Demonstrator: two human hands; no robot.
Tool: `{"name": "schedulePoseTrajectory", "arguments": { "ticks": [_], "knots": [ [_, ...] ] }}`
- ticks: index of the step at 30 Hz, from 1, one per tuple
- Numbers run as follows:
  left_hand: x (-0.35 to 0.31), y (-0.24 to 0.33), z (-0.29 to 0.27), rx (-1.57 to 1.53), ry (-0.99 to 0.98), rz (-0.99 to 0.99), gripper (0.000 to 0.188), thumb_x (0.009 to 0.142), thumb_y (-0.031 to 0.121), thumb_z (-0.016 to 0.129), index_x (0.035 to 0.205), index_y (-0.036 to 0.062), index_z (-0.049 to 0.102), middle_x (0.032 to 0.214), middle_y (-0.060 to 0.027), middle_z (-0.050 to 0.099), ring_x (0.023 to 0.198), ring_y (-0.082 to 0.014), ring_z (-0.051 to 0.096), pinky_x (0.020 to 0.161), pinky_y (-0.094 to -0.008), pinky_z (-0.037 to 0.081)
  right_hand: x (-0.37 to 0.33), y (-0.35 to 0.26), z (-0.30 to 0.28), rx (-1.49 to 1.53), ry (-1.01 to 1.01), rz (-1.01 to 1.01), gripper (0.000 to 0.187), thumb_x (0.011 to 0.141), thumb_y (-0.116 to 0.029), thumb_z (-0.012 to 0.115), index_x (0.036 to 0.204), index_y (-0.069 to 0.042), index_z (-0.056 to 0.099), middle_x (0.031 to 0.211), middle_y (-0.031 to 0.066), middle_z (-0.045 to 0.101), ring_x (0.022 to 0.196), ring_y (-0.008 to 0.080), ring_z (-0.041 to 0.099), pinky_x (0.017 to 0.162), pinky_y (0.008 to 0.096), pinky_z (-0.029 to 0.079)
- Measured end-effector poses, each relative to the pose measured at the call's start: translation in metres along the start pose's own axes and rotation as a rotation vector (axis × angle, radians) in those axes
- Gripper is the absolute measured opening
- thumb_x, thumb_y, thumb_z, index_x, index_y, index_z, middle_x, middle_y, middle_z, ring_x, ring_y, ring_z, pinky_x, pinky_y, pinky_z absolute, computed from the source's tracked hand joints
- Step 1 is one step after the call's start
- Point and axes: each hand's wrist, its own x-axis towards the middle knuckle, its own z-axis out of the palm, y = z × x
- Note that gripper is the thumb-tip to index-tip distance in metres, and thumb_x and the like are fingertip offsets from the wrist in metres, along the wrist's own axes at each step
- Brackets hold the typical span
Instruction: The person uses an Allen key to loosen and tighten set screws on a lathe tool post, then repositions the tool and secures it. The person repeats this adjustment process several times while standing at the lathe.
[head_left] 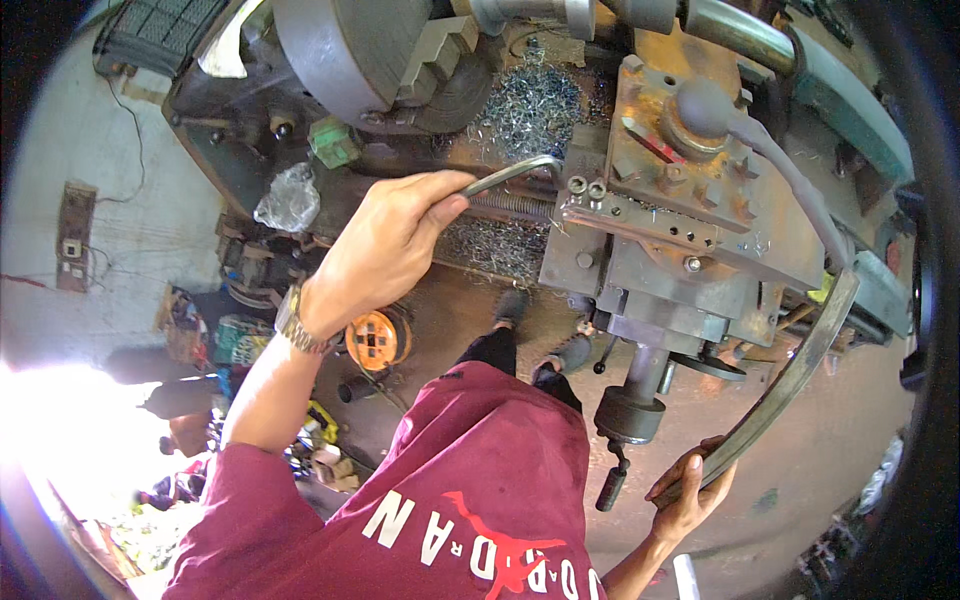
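My left hand [385, 235] is closed round the long arm of an L-shaped hex key [512, 174]. The key's bent end is beside two round socket-head screws [587, 189] on the lathe's toolholder [640, 222]; whether it touches them I cannot tell. Lower right, my right hand [692, 495] has its fingers wrapped round the end of a long flat metal bar [790, 385]. That bar curves up to the grey lever [785, 165] that comes from the round knob [703, 108] on top of the rusty tool post [640, 105].
The lathe chuck [345, 60] with its stepped jaw stands at upper left. Curly metal chips [530, 105] lie heaped on the bed. A crumpled plastic bag [288, 198] and a green block [333, 142] rest nearby. Below the carriage projects a crank handle [612, 485]; an orange reel [377, 340] is on the floor.
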Motion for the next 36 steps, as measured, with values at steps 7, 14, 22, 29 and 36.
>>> {"name": "schedulePoseTrajectory", "arguments": {
  "ticks": [7,14,22,29,36],
  "knots": [
    [0.016,-0.031,0.003,0.031,0.001,0.213,0.023,0.1,0.012,0.058,0.114,-0.0038,0.067,0.105,-0.0233,0.072,0.1,-0.0415,0.068,0.087,-0.0432,0.053,-0.035,-0.015,0.014,0.012,-0.032,-0.054,0.03,0.103,-0.016,0.059,0.124,0.003,0.047,0.065,0.0045,0.045,0.038,0.0104,0.041,0.031,0.0242,0.036],
    [0.032,-0.053,0.005,0.05,0.104,0.425,0.026,0.102,0.021,0.056,0.115,0.0021,0.069,0.088,-0.0216,0.07,0.084,-0.0418,0.067,0.076,-0.0475,0.053,-0.063,-0.021,0.038,-0.038,-0.002,0.002,0.036,0.099,-0.019,0.064,0.12,0.005,0.047,0.062,0.0064,0.049,0.037,0.0127,0.042,0.032,0.0264,0.037],
    [0.043,-0.047,-0.017,0.123,-0.192,0.282,0.02,0.094,0.008,0.058,0.107,-0.0014,0.07,0.09,-0.019,0.074,0.085,-0.0387,0.071,0.073,-0.0477,0.053,-0.071,-0.036,0.06,-0.122,-0.043,-0.038,0.035,0.098,-0.016,0.065,0.12,0.005,0.048,0.063,0.0067,0.049,0.038,0.013,0.043,0.032,0.027,0.038],
    [0.055,-0.066,0.002,0.026,-0.022,0.34,0.025,0.101,0.025,0.056,0.11,0.0085,0.072,0.085,-0.0206,0.069,0.085,-0.0407,0.068,0.076,-0.0503,0.053,-0.078,-0.046,0.081,-0.173,-0.068,-0.053,0.04,0.094,-0.018,0.072,0.118,0.004,0.048,0.068,0.0082,0.054,0.039,0.0148,0.048,0.034,0.0268,0.04],
    [0.069,-0.07,0.007,0.015,-0.065,0.372,0.022,0.097,0.019,0.059,0.108,0.0069,0.074,0.097,-0.0162,0.074,0.094,-0.0382,0.07,0.083,-0.0479,0.055,-0.087,-0.057,0.104,-0.239,-0.075,-0.009,0.038,0.094,-0.015,0.07,0.119,0.004,0.049,0.074,0.007,0.056,0.044,0.0125,0.053,0.038,0.0244,0.043]
  ]
}}
